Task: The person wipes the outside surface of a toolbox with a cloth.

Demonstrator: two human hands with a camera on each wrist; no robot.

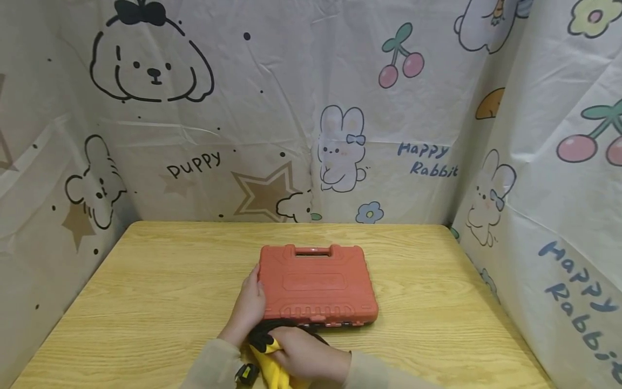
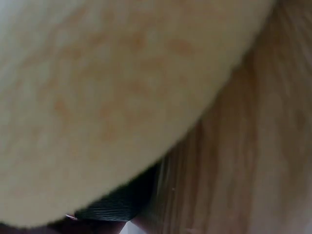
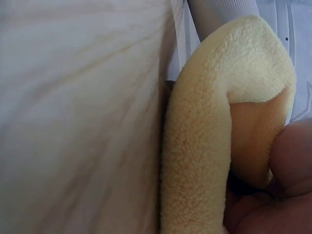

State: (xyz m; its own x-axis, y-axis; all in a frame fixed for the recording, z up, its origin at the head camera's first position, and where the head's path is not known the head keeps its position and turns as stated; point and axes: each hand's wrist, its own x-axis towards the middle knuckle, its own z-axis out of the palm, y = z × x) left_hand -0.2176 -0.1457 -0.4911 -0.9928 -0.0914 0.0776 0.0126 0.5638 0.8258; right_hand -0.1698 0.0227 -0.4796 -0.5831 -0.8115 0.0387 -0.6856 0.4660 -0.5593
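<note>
A red plastic case (image 1: pixel 318 283) with a carry handle and latches lies on the table (image 1: pixel 175 281). My left hand (image 1: pixel 250 303) rests against its left side, fingers extended along the edge. My right hand (image 1: pixel 305 354) grips a soft yellow-and-black fabric item, apparently a work glove (image 1: pixel 274 373), just in front of the case's near left corner. Its fuzzy yellow surface (image 2: pixel 107 107) fills much of the left wrist view. In the right wrist view the folded yellow fabric (image 3: pixel 197 161) is beside my right fingers (image 3: pixel 292 161).
Patterned cloth (image 1: pixel 291 97) hangs behind the table and at both sides. A small black device (image 1: pixel 248 374) sits by my left sleeve (image 1: pixel 214 364). The wooden table surface extends left and right of the case.
</note>
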